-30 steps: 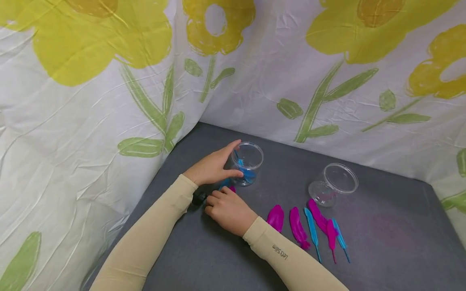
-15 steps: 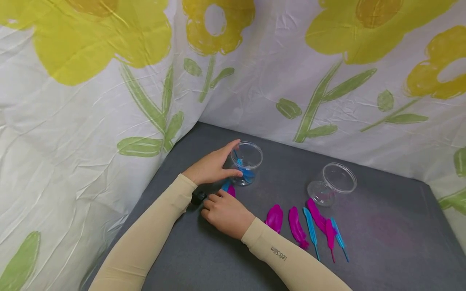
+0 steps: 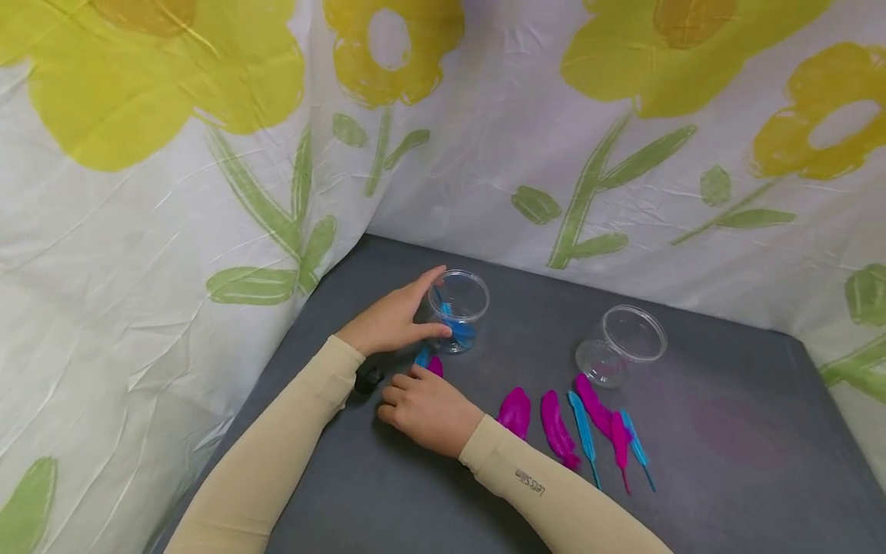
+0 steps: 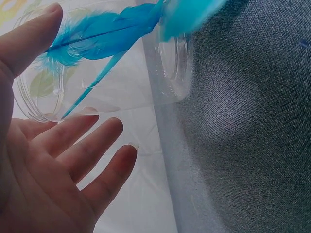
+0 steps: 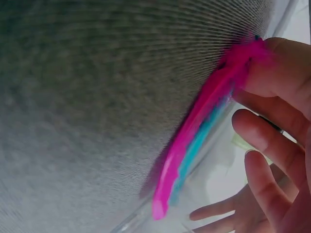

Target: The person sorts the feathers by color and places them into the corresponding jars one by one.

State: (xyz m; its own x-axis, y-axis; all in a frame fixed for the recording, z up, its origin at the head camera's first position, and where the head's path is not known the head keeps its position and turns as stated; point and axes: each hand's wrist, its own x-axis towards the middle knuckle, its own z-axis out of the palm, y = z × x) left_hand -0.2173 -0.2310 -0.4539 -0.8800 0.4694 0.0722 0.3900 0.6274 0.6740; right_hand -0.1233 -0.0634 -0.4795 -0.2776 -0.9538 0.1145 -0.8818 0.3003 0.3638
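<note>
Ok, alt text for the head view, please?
Left hand around a clear jar with blue feathers inside; right hand at a magenta feather and a blue feather. More feathers lie rightward on the gray table, near a second clear jar.

1. Two grips: one left hand [image 3: 394,319] and one right hand [image 3: 432,412].
2. Two sleeves [image 3: 270,454], one on each arm.
3. Two clear containers [image 3: 477,317].
4. Four magenta feathers [image 3: 515,412] in the group on the person's right.
5. Two blue feathers [image 3: 584,432] in that same group, making six there.
6. One more magenta feather [image 3: 435,367] and one more blue feather [image 3: 423,356] showing at the right hand.
7. At least two blue feathers [image 4: 109,36] inside the left container; they overlap, so the exact number cannot be told.
8. One black object [image 3: 369,379] near the left wrist.
9. One tabletop [image 3: 699,415].
10. Four yellow flowers [image 3: 238,69] showing on the cloth [image 3: 131,223].
</note>
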